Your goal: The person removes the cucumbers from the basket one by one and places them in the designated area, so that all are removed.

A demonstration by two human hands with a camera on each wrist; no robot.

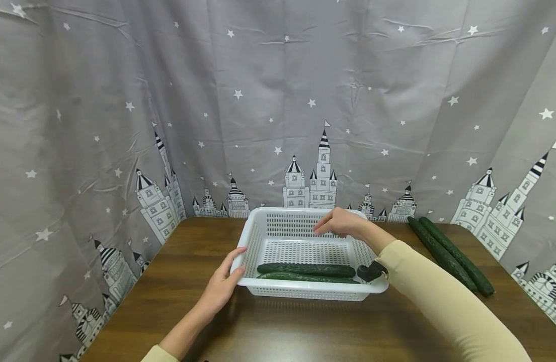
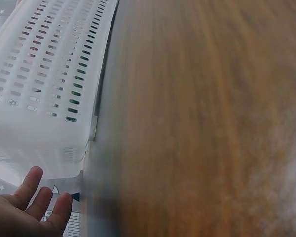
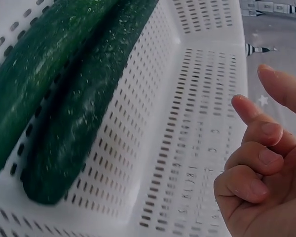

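Observation:
A white plastic basket (image 1: 307, 290) with slotted walls stands at the middle of the table. My left hand (image 1: 222, 281) holds its left rim near the front corner, thumb on the rim; in the left wrist view several fingertips (image 2: 35, 174) show beside the outer wall. Inside, along the front wall, lie two dark green cucumbers, one (image 1: 307, 270) behind the other (image 1: 305, 277). My right hand (image 1: 338, 222) hovers over the basket's back right part, holding nothing. In the right wrist view its fingers are loosely bent, with thumb and forefinger apart.
Two more long cucumbers, one (image 1: 443, 254) beside the other (image 1: 459, 256), lie side by side at the right of the brown wooden table (image 1: 278, 327). A grey curtain (image 1: 259, 100) printed with stars and castles hangs behind the table and along its sides.

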